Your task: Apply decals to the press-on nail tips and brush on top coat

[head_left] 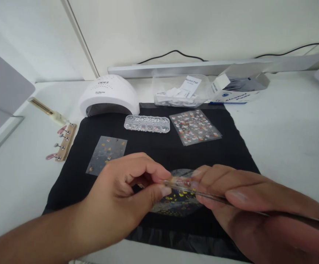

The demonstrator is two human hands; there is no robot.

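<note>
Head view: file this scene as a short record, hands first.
Left hand: pinching a small item with red details; identity unclear
Right hand: closed on a slim metal tool
Below hands: clear sheet with yellow patterns
Surface: black mat on white table
Elsewhere on mat: clear divided case, patterned sheets, gold-flecked sheet
Back: white lamp, clear bin of packets, open Alcohol Pads box

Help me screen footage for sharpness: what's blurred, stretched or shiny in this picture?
Head view: the right hand looks soft and stretched toward the corner; the small red-marked piece is too blurred to identify; the slim metallic tool glints; the white dome-shaped device has legible lettering.
</note>
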